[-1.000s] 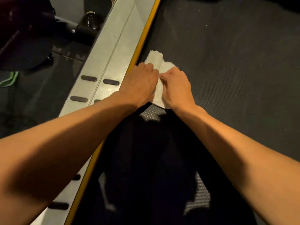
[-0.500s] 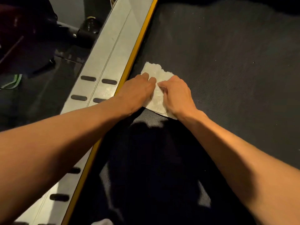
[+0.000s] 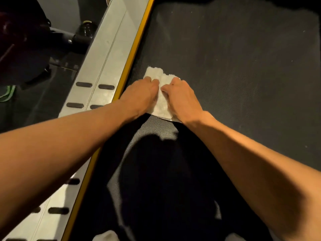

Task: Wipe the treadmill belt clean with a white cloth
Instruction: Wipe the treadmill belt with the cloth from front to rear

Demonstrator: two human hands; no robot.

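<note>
A silver metal side rail [image 3: 104,66] with dark oval rubber pads [image 3: 83,84] is running along the left, a yellow strip [image 3: 137,49] lining its right edge. A dark bottle [image 3: 86,29] is standing far left, beyond the rail. A green-striped object [image 3: 7,93] is lying at the left edge.

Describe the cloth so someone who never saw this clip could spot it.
The dark treadmill belt fills the right of the view. Near its left edge, beside the yellow strip, the left hand and right hand rest side by side on the white cloth, pale and ragged-edged against the dark belt.
</note>
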